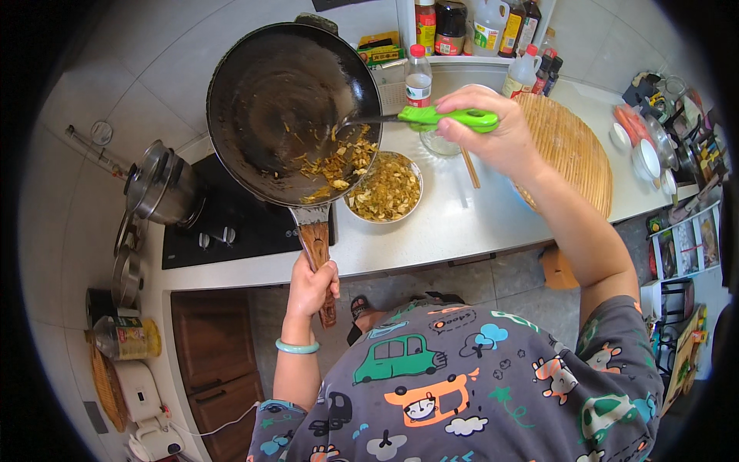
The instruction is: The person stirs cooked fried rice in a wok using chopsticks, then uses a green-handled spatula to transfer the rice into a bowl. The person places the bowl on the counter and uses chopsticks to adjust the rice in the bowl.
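My left hand (312, 285) grips the wooden handle of a black wok (277, 92), which is tilted toward the right over the edge of the stove. Shredded cooked food (340, 164) lies along the wok's lower right side. My right hand (491, 127) is closed around the bright green handle of a cooking utensil (424, 117); its metal end reaches into the wok beside the food, and its exact shape is hard to tell. Below the wok's right rim, a white bowl (420, 193) full of similar chopped food stands on the counter.
A black cooktop (242, 238) with a lidded steel pot (163, 187) is at left. A glass bowl (441, 143), chopsticks (470, 168) and a plastic bottle (418, 78) stand or lie behind the white bowl. A round woven tray (568, 150) is at right, under my right forearm.
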The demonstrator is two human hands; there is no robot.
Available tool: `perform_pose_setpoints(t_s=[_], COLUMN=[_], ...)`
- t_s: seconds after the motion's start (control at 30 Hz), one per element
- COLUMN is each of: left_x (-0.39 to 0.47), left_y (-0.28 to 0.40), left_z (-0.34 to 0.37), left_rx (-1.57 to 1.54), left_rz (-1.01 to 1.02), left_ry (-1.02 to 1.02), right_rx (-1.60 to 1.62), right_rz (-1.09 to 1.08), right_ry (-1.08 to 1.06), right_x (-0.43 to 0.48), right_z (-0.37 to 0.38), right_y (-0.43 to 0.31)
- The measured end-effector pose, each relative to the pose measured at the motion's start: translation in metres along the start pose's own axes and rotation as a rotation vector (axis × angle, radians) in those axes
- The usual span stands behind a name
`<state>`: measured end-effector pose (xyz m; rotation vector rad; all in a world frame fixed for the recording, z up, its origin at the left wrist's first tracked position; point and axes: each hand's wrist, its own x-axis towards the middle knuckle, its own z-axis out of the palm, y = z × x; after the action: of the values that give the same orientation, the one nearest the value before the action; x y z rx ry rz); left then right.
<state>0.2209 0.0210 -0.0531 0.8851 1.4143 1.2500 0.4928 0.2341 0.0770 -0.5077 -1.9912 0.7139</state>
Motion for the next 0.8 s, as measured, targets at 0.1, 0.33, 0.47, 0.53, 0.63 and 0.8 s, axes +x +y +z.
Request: perform_pose_setpoints(t_s=[0.1,0.33,0.47,0.53,0.63,0.8], left_x=[0.003,0.013,0.018,0.019,0.021,0.022], left_y=[0.000,-0.002,-0.006,-0.008,-0.009,-0.010], left_z=[-0.001,-0.005,-0.005,-0.006,-0.007,-0.008], left_rx=[0.038,0.139,0.151,0.161,0.175,0.157], left_rz=[-0.003,-0.031,-0.035,-0.034,-0.041,-0.058], left_ry=[0.013,0.053,0.065,0.065,0.068,0.070], right_rx=[-0.169,-0.215,-0.256,-0.289,-0.305,-0.297], right_rz=[-0.166,-0.200,-0.177,-0.151,-0.081,-0.005], right_ry=[-0.019,-0.044,-0.007,0.040,0.088,0.092], right_x=[-0.010,-0.048,-0.071,-0.084,-0.101,-0.116], right_z=[0.008,0.008,0.004,0.001,-0.005,-0.014], right_y=[0.004,-0.007,-0.013,-0.015,-0.015,-0.014])
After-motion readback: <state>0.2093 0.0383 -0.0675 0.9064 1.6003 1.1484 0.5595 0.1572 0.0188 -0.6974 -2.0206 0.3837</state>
